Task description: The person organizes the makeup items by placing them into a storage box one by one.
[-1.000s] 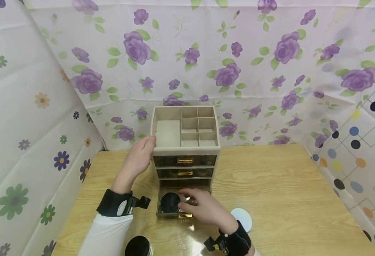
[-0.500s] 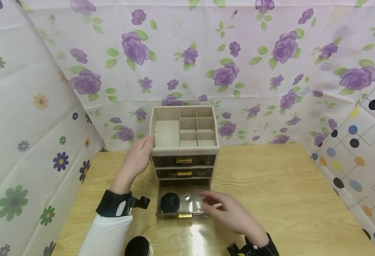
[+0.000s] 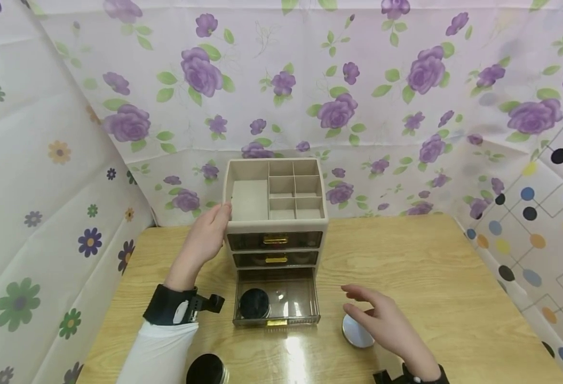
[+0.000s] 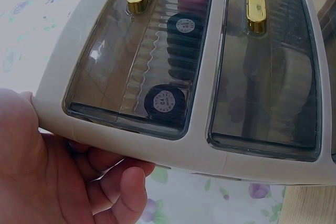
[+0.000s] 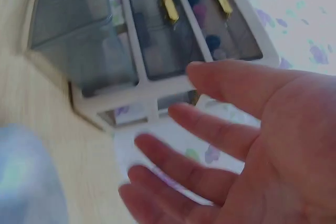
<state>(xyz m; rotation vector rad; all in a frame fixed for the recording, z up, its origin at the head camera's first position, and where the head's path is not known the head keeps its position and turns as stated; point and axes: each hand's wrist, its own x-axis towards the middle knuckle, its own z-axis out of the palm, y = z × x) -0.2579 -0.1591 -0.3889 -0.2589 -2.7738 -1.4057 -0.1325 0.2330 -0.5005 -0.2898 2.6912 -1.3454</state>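
A cream drawer organizer (image 3: 277,226) stands at the back of the table, with open compartments on top. My left hand (image 3: 206,234) holds its left side, thumb at the top rim; the left wrist view shows the fingers curled along the side wall. The bottom drawer (image 3: 305,298), smoky and see-through, is pulled out with a round black-lidded jar (image 3: 254,303) at its left. To the right of the drawer, my right hand (image 3: 389,322) hovers with loosely spread fingers and nothing in them. Just below its fingers lies a round shiny disc (image 3: 356,335), partly covered by the hand.
A second black-lidded jar (image 3: 206,369) stands at the front edge of the view, below the drawer. Both upper drawers with gold handles are closed; small dark pots (image 4: 165,101) show through the top one. Flowered cloth (image 3: 281,106) hangs right behind the organizer.
My right hand has left the drawer and moved right, over to the shiny disc. The left hand keeps its hold on the organizer. The drawer and its jar have stayed put.
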